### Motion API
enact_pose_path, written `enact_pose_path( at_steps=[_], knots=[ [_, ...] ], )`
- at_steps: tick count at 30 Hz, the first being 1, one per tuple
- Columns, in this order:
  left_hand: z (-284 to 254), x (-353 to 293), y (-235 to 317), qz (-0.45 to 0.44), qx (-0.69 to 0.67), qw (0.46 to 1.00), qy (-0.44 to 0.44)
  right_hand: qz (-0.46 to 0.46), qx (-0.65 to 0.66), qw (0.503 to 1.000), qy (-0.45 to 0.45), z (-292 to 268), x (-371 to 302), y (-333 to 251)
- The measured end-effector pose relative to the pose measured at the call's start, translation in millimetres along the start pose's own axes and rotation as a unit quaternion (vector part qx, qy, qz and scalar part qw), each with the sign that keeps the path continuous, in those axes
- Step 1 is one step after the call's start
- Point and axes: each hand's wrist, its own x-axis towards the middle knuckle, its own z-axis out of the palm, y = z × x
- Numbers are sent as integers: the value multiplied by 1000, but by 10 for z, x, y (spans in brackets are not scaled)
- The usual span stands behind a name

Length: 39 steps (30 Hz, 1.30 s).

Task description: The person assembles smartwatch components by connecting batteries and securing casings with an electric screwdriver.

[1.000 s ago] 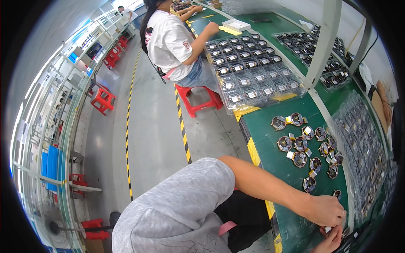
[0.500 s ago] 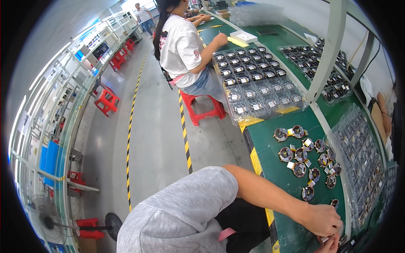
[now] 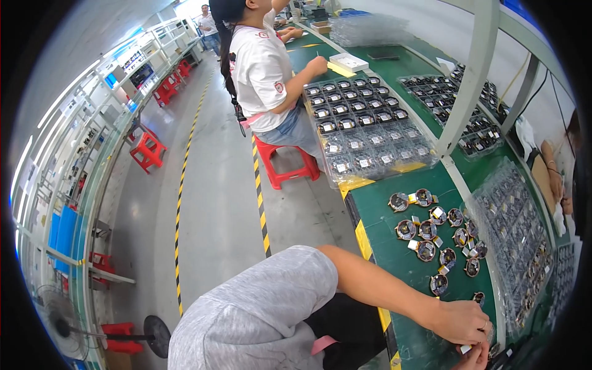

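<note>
Single head-worn fisheye view, looking steeply down and rightward from above the wearer's own grey-sleeved shoulder (image 3: 259, 314), near enough that sleeve and forearm fill the lower middle. Faces along a green tabletop (image 3: 394, 246) running up the right side, with the left hand (image 3: 461, 322) close at the lower right edge and the right hand (image 3: 473, 357) barely inside the rim (mostly cut off there). Takes in, farther off, a seated co-worker (image 3: 262, 74) at top centre and a grey aisle floor (image 3: 216, 203) at left, straight lines bending toward the dark circular border.
</note>
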Motion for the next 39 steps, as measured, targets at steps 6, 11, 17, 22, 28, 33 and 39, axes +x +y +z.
enact_pose_path(
  at_steps=[6,11,17,22,28,33,39],
  knots=[
    [92,104,102,-62,-41,997,-29,41,33,996,68,-105,-126,-110],
    [-394,146,-2,-57,-19,998,-21,53,94,994,2,-45,-59,66],
    [-227,142,-50,-92,-85,992,-1,38,137,987,-68,-33,-79,-56],
    [-191,179,-12,-73,-66,995,-31,62,141,987,-55,-72,-99,-148],
    [-210,177,27,-57,-48,996,-50,46,111,992,-43,-31,-102,-175],
    [-215,183,29,-40,-24,997,-62,43,58,997,-31,13,-109,-191],
    [-204,174,18,-35,-36,996,-74,22,62,998,-19,79,-88,-179]
  ],
)
